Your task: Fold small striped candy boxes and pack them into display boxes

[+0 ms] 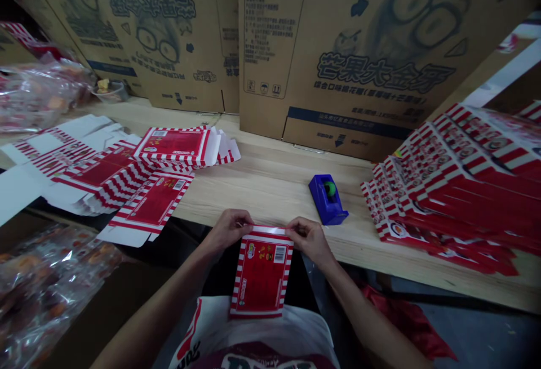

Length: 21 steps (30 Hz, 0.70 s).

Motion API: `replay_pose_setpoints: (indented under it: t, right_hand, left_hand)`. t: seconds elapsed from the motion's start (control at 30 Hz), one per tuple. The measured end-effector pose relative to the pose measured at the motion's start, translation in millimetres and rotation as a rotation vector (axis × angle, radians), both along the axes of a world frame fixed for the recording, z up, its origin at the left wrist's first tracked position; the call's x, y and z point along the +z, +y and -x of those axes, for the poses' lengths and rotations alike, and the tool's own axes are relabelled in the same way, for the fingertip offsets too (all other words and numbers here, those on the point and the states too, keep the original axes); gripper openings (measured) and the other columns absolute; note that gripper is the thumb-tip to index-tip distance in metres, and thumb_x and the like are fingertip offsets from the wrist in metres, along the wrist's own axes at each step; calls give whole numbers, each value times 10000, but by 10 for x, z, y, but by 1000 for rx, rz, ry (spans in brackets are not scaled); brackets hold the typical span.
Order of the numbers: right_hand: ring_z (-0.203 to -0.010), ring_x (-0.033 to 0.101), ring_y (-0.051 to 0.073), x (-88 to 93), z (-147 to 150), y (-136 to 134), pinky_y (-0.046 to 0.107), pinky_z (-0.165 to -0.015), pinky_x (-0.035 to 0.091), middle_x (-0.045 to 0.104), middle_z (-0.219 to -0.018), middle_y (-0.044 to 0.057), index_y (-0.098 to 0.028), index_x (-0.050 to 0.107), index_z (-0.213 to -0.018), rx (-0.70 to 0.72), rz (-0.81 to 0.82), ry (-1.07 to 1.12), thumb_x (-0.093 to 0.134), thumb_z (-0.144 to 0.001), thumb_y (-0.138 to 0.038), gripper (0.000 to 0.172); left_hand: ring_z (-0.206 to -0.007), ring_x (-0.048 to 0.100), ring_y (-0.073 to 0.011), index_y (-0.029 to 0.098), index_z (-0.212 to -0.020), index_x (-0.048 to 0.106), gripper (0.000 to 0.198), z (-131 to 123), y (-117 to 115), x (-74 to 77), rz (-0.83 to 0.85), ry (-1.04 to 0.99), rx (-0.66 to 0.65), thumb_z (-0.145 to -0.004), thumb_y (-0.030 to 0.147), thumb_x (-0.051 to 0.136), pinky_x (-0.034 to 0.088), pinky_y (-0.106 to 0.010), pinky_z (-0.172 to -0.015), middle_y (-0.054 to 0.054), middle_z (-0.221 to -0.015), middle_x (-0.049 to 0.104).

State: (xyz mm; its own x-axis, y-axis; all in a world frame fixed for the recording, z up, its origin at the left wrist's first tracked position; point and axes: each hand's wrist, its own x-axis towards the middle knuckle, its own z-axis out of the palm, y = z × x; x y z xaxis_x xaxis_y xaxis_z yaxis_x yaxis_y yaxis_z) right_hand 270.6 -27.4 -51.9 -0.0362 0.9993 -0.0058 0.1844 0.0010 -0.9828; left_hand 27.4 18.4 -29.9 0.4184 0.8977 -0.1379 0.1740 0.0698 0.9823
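Observation:
A red box with red-and-white striped edges [262,273] is held in front of my body, below the table's front edge. My left hand [231,229] pinches its upper left corner between thumb and finger. At the upper right corner, the fingers of my right hand [310,239] are closed on the same box. The printed face with a barcode points up at me. Just beyond my right hand, a blue tape dispenser [328,200] with a green core stands on the table. To the left of my left hand lie flat striped cartons [150,203].
Large brown cardboard boxes [270,104] stand along the back of the wooden table [270,174]. Stacked red-and-white boxes [456,177] fill the right side. At left are more cartons, a clear tub [112,93] and bagged snacks [46,93]; further wrapped snacks [51,284] lie low at left.

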Motion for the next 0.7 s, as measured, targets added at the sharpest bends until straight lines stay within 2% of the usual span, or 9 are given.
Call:
replay_pose_setpoints:
  t: [0.17,0.3,0.4,0.47,0.53,0.6,0.63,0.7]
  right_hand:
    - [-846,671,201,-183,19,-195,298,-736,538,718,-945,72,-195,683,-788,17,-70,73,701,-784,-363,169]
    - [-949,661,208,-309,91,-352,322,-820,535,702,-1000,76,-212,675,-809,-42,-157,18,674,-817,-312,99]
    - [-1003,653,213,-275,7,-344,326,-822,543,686,-1102,85,-224,681,-944,-33,-164,-8,678,-810,-311,160]
    - [-1049,631,224,-192,-211,-238,327,-807,542,664,-1160,101,-222,681,-1016,-151,-232,-64,689,-791,-319,246]
    - [-995,623,220,-90,-544,-79,318,-755,528,668,-1110,107,-205,692,-997,-444,-296,-138,680,-778,-351,263]
    - [-831,614,200,-10,-896,86,292,-654,496,688,-941,85,-183,712,-873,-661,-237,-149,700,-723,-392,258]
    - [-742,596,185,9,-1042,160,278,-604,471,687,-839,65,-174,715,-789,-693,-180,-131,725,-675,-408,260]
    - [-600,548,156,2,-1224,275,257,-530,420,650,-647,25,-162,697,-632,-646,-80,-73,776,-575,-417,273]
  left_hand:
    - [-701,607,-161,154,-802,708,183,34,-166,-131,-47,-16,-27,-757,330,686,464,-235,-634,-51,-777,679]
    - [-791,643,-203,175,-768,725,135,22,-259,-182,-189,70,22,-773,296,665,490,-276,-728,-74,-830,717]
    - [-787,637,-211,180,-706,711,155,26,-278,-230,-183,42,113,-726,334,712,493,-282,-731,-74,-808,708]
    - [-741,610,-187,176,-706,698,202,38,-284,-273,-113,-25,156,-717,375,730,484,-257,-687,-56,-768,672]
    - [-731,589,-166,174,-749,702,238,35,-296,-313,-31,-102,168,-735,410,725,477,-235,-666,-40,-767,640]
    - [-762,600,-168,179,-813,711,258,2,-325,-339,60,-169,164,-743,427,724,492,-237,-677,-38,-821,645]
    - [-779,612,-174,184,-846,713,271,-26,-343,-347,101,-193,165,-735,430,734,504,-246,-686,-39,-852,656]
    - [-788,634,-186,189,-894,711,306,-94,-373,-358,153,-216,178,-708,427,762,524,-264,-689,-44,-890,682]
